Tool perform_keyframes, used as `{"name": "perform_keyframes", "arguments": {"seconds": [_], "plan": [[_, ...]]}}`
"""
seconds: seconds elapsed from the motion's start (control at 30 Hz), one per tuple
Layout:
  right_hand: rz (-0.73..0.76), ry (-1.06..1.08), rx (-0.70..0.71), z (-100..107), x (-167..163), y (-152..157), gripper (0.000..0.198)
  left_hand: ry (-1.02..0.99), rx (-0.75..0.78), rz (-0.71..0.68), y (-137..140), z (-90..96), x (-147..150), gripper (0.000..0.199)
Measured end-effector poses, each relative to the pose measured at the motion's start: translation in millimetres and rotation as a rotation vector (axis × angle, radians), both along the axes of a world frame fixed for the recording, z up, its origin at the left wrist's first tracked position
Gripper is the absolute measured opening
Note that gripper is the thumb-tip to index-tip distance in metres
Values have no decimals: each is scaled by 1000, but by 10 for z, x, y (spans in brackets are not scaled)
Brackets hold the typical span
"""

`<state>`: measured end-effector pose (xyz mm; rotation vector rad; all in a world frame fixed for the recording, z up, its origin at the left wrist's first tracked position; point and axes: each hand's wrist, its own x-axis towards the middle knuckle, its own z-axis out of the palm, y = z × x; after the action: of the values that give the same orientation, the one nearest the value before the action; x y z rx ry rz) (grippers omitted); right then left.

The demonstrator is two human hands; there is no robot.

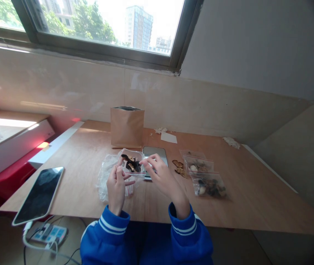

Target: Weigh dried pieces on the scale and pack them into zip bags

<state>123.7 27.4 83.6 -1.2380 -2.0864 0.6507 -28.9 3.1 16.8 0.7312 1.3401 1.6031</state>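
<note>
My left hand (116, 186) is closed on the left side of a small clear zip bag (139, 154), thumb in front. Inside the bag sit dark, curled dried pieces (131, 164) with pale edges. At the bag's right edge, the fingertips of my right hand (158, 173) pinch the plastic, the other fingers bent above it. Beneath the hands lies a loose pile of clear plastic bags (106, 176). A flat scale-like device (161, 152) is partly hidden behind my right hand.
A brown paper pouch (127, 129) stands open behind the bag. To the right are flat brown dried slices (181, 171) and filled zip bags (210, 186). A white card (168, 137) lies farther back. A cabled tablet (39, 195) overhangs the table's left front edge.
</note>
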Motion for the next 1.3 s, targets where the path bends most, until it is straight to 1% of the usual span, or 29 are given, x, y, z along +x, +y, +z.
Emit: {"name": "perform_keyframes", "arguments": {"seconds": [0.1, 0.2, 0.27, 0.33, 0.43, 0.5, 0.53, 0.6, 0.67, 0.73, 0.8, 0.83, 0.9, 0.93, 0.97, 1.0, 1.07, 1.13, 1.17, 1.2, 1.3], "plan": [[66, -78, -33, -107, -16, -70, 40, -71, -15, 33, 6, 13, 10, 32], [81, -108, -112, -175, -10, -127, 44, -160, -41, 92, 26, 22, 1, 26], [90, -81, -151, -188, 4, -160, 42, -196, -59, 119, 36, 38, -9, 24], [102, -11, -156, -197, 11, -190, 41, -198, -78, 133, 33, 60, -14, 23], [57, 111, -115, -256, -16, -225, 63, -182, -94, 135, 6, 86, -3, 24], [-19, 178, -105, -324, -62, -240, 68, -188, -103, 113, -21, 90, 14, 24], [-64, 211, -112, -357, -87, -245, 65, -189, -105, 93, -35, 90, 24, 24], [-147, 282, -123, -408, -123, -251, 51, -159, -98, 41, -67, 93, 47, 26], [-198, 339, -104, -429, -114, -252, 33, -71, -73, -45, -99, 103, 67, 32], [-222, 391, -59, -431, -44, -254, 22, 64, -19, -156, -123, 107, 78, 39], [-246, 452, -11, -428, 76, -265, 24, 213, 74, -239, -121, 86, 72, 41], [-265, 483, 11, -428, 145, -274, 26, 286, 130, -242, -107, 60, 63, 40], [-309, 530, 47, -435, 281, -302, 30, 399, 222, -178, -58, -21, 35, 36], [-327, 546, 59, -440, 338, -317, 31, 430, 245, -134, -28, -72, 19, 35], [-339, 561, 65, -448, 385, -332, 32, 441, 248, -108, 2, -122, 4, 37], [-346, 578, 68, -457, 421, -346, 33, 436, 237, -124, 27, -169, -9, 41], [-344, 610, 59, -479, 462, -367, 37, 397, 205, -275, 54, -235, -25, 43], [-343, 636, 30, -508, 480, -377, 41, 355, 207, -449, 46, -251, -25, 39], [-344, 649, 13, -525, 487, -380, 43, 337, 221, -511, 34, -244, -20, 37], [-349, 667, 2, -541, 495, -380, 44, 322, 238, -549, 20, -231, -12, 35], [-401, 746, 11, -581, 533, -377, 45, 268, 254, -599, -9, -204, 18, 32]]}}
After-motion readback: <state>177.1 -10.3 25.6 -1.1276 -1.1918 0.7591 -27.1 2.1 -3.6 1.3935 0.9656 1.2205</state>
